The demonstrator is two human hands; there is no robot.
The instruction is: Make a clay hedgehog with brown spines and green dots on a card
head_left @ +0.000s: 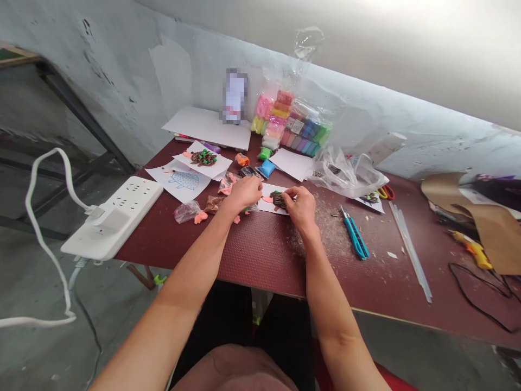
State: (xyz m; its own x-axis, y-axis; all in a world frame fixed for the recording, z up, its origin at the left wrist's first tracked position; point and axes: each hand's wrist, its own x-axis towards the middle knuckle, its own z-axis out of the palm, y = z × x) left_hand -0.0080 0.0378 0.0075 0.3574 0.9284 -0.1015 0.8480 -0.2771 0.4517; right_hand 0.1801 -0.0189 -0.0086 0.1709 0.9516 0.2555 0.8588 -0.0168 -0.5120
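A small clay hedgehog (278,200), dark brown with green bits and a pink snout, lies on a white paper card (266,207). My right hand (302,207) is closed at its right side, with thumb and fingertips pinched against the brown spines. Just left of the card, my left hand (246,192) is curled with its fingers together; whatever they may hold is hidden. Below it are lumps of pink clay (200,217) and a brown clay packet (214,204). A second clay hedgehog (203,157) rests on a sheet at the back left.
A blue-handled cutter (355,237) and a glue stick (411,252) lie to the right, with a yellow glue gun (472,248) beyond. Bagged coloured clay (301,125) and a phone (234,96) stand by the wall. A white power strip (118,217) overhangs the left edge.
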